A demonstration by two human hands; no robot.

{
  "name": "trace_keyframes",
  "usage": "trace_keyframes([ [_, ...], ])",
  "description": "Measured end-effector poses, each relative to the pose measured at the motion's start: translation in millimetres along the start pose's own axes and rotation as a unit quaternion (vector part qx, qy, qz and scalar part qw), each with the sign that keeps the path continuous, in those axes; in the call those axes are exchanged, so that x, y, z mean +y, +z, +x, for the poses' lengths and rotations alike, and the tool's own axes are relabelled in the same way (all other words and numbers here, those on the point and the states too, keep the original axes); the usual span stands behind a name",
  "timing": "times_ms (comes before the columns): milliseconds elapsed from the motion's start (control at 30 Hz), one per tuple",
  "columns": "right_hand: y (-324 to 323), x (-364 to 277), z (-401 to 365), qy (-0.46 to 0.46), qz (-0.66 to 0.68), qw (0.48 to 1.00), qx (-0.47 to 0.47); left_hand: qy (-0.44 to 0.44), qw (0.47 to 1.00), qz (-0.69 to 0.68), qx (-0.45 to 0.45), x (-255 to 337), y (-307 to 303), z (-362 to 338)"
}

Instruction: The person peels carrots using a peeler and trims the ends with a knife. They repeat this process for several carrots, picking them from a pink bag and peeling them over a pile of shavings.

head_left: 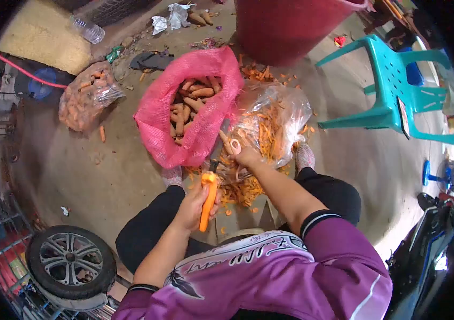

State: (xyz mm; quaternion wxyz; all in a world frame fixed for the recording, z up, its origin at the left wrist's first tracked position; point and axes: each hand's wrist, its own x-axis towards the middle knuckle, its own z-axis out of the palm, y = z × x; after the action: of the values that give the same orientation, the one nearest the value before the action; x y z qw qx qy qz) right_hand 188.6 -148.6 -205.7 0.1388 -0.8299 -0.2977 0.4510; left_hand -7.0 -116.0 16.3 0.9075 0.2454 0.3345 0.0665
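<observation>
My left hand [192, 208] is wrapped round an orange-handled tool [209, 200] with a short dark tip, held upright between my knees. Just right of it, my right hand [245, 158] is closed on a slim tan carrot [225, 142]; a pale ring shape shows beside the fingers. Under and beyond my right hand lies a clear plastic bag [285, 109] with orange peelings [269, 138] on and around it. More peelings [243, 193] are heaped between my feet. A pink mesh sack [155, 133], rolled open, holds many unpeeled carrots [200, 96] close ahead of my hands.
A clear bag of carrots [85, 101] stands at the left, with one loose carrot [102, 134] near it. A large red tub [296, 26] is beyond the peelings. To the right is a green plastic chair [381, 80]; a car wheel [70, 261] lies at lower left.
</observation>
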Motion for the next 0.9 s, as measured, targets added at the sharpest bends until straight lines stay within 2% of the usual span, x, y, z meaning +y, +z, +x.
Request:
trace_keyframes([
  [100,30.8,-21.5,12.9,0.087,-0.005,0.996,-0.007,-0.03,0.996,0.054,0.059,3.2,-15.2,-3.7],
  [167,65.3,-17.8,36.3,0.088,-0.013,0.996,-0.014,-0.021,0.997,0.042,0.058,1.2,-28.4,-3.1],
  [233,94.6,-12.3,54.0,0.144,0.096,0.984,0.03,-0.019,0.994,0.057,0.089,3.1,-31.8,-3.3],
  [267,104.4,-12.8,58.9,0.166,0.12,0.977,0.049,-0.034,0.993,0.059,0.096,3.9,-37.1,-4.4],
  [333,123.8,-14.9,68.3,0.202,0.139,0.965,0.089,-0.002,0.993,0.088,0.083,1.2,-41.8,-2.9],
  [433,114.3,-29.8,74.5,0.191,0.088,0.974,0.086,0.013,0.993,0.096,0.065,2.3,-45.1,-3.6],
  [500,116.8,-24.0,87.8,0.173,0.15,0.967,0.107,0.017,0.994,0.094,0.054,3.2,-41.5,-4.6],
  [600,103.0,-16.7,97.4,0.12,0.16,0.975,0.094,0.018,0.994,0.084,0.063,2.4,-40.1,-5.0],
  [700,77.8,-6.5,95.9,0.112,0.32,0.941,0.008,0.015,0.993,0.082,0.083,6.1,-30.5,-6.0],
  [767,40.8,-1.6,71.4,0.077,0.366,0.927,-0.019,0.019,0.99,0.104,0.093,9.1,-22.4,-6.7],
  [833,5.0,-10.9,40.9,0.076,0.447,0.891,-0.005,0.03,0.989,0.111,0.089,8.0,-16.5,-6.3],
  [900,-17.7,6.2,42.9,0.085,0.325,0.939,-0.073,0.049,0.991,0.107,0.07,4.6,-13.0,-3.0],
])
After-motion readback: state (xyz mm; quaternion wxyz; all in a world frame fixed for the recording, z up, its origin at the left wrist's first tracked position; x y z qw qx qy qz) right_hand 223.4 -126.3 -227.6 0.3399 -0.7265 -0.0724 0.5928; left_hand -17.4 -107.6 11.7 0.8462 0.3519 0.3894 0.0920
